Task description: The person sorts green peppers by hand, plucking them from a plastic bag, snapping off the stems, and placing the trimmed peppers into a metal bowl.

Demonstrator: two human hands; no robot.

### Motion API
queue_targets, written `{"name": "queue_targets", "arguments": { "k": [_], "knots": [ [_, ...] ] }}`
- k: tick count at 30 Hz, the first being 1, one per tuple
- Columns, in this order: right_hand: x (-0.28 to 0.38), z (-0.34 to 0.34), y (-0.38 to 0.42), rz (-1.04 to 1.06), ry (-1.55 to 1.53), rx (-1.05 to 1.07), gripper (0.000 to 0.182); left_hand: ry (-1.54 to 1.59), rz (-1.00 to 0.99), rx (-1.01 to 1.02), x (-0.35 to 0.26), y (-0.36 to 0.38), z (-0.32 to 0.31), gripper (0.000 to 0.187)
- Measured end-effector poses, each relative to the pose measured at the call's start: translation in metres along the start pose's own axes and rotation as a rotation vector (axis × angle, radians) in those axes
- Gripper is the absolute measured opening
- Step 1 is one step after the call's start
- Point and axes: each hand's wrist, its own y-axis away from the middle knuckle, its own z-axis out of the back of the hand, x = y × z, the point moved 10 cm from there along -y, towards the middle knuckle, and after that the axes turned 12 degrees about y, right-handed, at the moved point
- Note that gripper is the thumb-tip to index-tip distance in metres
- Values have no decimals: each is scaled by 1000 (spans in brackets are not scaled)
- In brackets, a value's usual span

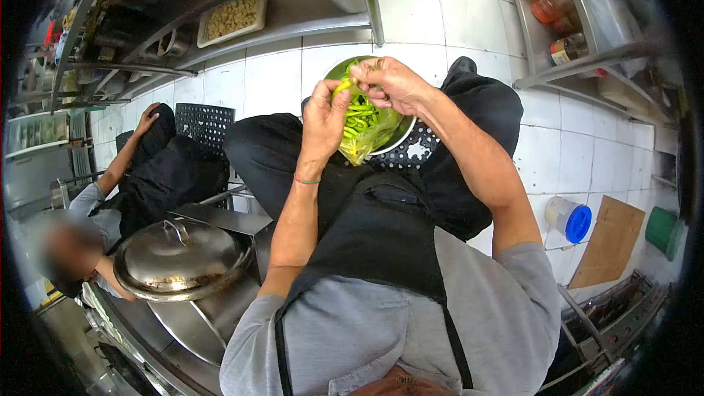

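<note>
Between my two hands is a bright green chili pepper (342,87). My left hand (323,119) is closed on its body with thumb and fingers. My right hand (394,85) pinches at the upper end, near the stem, with its fingers curled. Right below lies a clear plastic bag (357,148) full of green chili peppers (358,119). The bag rests in a round metal bowl (402,136) set between my knees. Part of the bowl is hidden by my hands and the bag.
At left, a large lidded pot (176,258) stands near a seated person (158,169). Steel shelving (293,29) with a food tray (233,17) is ahead. Another rack (579,66) stands at right, with a blue-lidded tub (576,223) and cardboard (610,238) on the tiles.
</note>
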Motion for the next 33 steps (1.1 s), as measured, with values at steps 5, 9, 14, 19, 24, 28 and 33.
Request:
{"name": "queue_targets", "arguments": {
  "k": [5,9,14,19,24,28,33],
  "knots": [
    [11,25,11,93,2,-145,21,125,29,-117,14,4,46,23],
    [0,50,23,125,-148,-194,16,125,133,-244,42,14,91,33],
    [-10,56,48,-44,-318,-299,30,-128,19,-296,49,18,119,42],
    [28,37,39,-19,-119,-81,33,-258,36,-247,78,-14,102,36],
    [23,48,22,-164,197,-319,38,-799,282,-6,163,-24,55,27],
    [10,49,10,-170,289,-301,36,-946,331,106,226,-7,35,25],
    [34,33,23,-142,420,-307,37,-1018,194,226,272,-8,12,24]
  ]
}}
